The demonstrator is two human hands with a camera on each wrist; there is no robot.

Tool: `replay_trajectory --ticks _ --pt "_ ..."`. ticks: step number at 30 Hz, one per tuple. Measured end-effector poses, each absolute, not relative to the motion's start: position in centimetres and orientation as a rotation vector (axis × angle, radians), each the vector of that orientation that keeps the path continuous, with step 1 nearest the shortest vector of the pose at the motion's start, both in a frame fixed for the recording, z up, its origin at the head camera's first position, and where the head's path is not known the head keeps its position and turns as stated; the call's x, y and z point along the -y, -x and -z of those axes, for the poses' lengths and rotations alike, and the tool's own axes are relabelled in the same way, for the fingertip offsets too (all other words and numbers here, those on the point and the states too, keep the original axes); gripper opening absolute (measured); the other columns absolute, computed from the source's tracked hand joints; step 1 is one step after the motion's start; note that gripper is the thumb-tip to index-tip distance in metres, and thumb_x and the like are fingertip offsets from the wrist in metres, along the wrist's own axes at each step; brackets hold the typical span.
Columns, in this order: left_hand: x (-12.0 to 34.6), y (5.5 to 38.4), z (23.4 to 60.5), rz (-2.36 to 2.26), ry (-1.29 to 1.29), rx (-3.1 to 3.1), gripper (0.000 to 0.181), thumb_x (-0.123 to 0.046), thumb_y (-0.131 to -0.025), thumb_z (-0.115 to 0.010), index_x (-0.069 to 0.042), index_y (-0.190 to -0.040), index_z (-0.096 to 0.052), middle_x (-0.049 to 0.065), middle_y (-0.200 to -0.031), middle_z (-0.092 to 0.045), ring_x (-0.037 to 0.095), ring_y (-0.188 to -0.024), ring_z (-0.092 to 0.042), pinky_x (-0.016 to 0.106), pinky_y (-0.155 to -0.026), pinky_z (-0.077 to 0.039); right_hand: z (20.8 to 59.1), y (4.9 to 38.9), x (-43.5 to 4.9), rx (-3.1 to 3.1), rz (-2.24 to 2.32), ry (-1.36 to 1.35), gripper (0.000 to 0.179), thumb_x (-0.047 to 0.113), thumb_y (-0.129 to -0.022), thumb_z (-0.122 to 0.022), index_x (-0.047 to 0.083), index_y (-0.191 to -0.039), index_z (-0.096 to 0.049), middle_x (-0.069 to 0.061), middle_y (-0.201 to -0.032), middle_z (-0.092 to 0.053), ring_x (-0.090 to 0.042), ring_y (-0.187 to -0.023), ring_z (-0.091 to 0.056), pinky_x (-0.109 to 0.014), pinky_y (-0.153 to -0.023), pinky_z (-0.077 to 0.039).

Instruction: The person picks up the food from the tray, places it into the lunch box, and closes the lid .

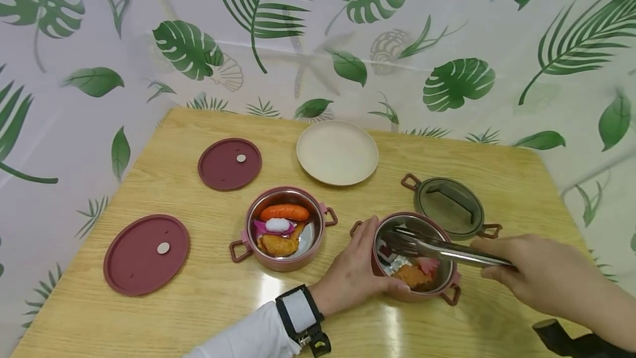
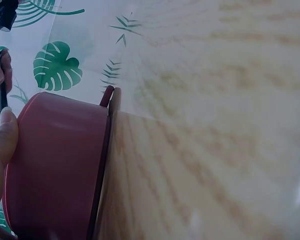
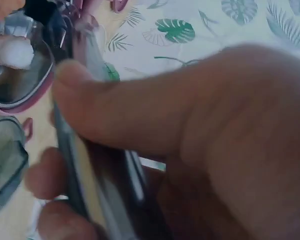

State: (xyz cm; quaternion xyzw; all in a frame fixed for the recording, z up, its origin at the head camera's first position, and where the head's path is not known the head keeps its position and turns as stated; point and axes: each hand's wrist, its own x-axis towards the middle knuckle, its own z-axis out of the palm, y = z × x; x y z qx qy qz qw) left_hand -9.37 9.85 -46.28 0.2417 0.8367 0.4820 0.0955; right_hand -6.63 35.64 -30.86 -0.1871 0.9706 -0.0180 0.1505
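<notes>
A maroon pot [image 1: 422,295] with a metal inside stands on the table at right of centre. My left hand [image 1: 353,275] grips it, fingers along its left wall and thumb at the near side. Steel tongs [image 1: 464,252] are held in my right hand [image 1: 539,275], their ends down inside this pot. A breaded fried chicken piece [image 1: 411,277] and a pink piece [image 1: 429,264] lie in the pot near the tongs. The left wrist view shows the pot's outer wall [image 2: 60,165] and my thumb against it. In the right wrist view, thumb and fingers close around the tongs' handle [image 3: 110,195].
Left of it stands a second maroon pot [image 1: 290,264] holding a sausage [image 1: 285,212] and other play food. Two maroon lids [image 1: 229,170] lie on the left, a cream plate [image 1: 338,153] at the back. Behind the gripped pot sits a grey-green piece with a bar handle [image 1: 442,217].
</notes>
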Motion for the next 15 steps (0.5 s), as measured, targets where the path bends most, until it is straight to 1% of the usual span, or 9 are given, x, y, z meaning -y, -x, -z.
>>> replay_trajectory --ticks 3,5,8,12,15 --pt "-9.7 9.4 46.3 -1.435 -0.715 -2.482 0.116 -0.070 -0.063 -0.067 -0.030 -0.145 0.004 0.004 -0.152 -0.011 0.021 -0.128 -0.026 0.042 -0.100 -0.036 31.4 7.4 -36.1 -2.696 0.155 0.569 0.032 0.034 -0.083 -0.064 0.023 -0.113 -0.062 0.017 -0.078 -0.057 -0.001 -0.058 -0.044 -0.028 -0.049 -0.036" --pt "-9.7 9.4 46.4 -1.426 -0.714 -2.486 0.116 -0.070 -0.063 -0.067 -0.029 -0.146 0.003 0.003 -0.152 -0.011 0.022 -0.128 -0.027 0.042 -0.099 -0.036 31.9 7.8 -36.0 -2.684 0.182 0.574 0.031 0.033 -0.084 -0.064 0.023 -0.113 -0.062 0.016 -0.077 -0.056 -0.002 -0.060 -0.044 -0.028 -0.050 -0.036" --pt "-9.6 9.4 46.4 -1.414 -0.708 -2.483 0.116 -0.069 -0.064 -0.067 -0.027 -0.146 0.002 0.004 -0.152 -0.011 0.022 -0.128 -0.027 0.043 -0.099 -0.037 32.2 8.1 -35.4 -2.727 0.131 0.539 0.036 0.029 -0.082 -0.066 0.018 -0.116 -0.061 0.008 -0.082 -0.061 -0.006 -0.063 -0.048 -0.029 -0.049 -0.036" --pt "-9.7 9.5 46.4 -1.421 -0.708 -2.472 0.115 -0.068 -0.065 -0.068 -0.029 -0.145 0.004 0.004 -0.152 -0.010 0.022 -0.129 -0.025 0.043 -0.100 -0.036 31.8 7.9 -34.6 -2.831 -0.048 0.504 0.045 0.028 -0.077 -0.072 0.016 -0.118 -0.059 -0.005 -0.092 -0.063 -0.012 -0.063 -0.053 -0.028 -0.041 -0.034" --pt "-9.8 9.5 46.3 -1.428 -0.712 -2.467 0.114 -0.067 -0.065 -0.069 -0.031 -0.145 0.005 0.004 -0.152 -0.010 0.021 -0.129 -0.024 0.043 -0.101 -0.035 31.0 7.5 -34.3 -2.909 -0.180 0.515 0.050 0.029 -0.072 -0.076 0.017 -0.118 -0.060 -0.006 -0.093 -0.062 -0.012 -0.059 -0.052 -0.027 -0.038 -0.032"
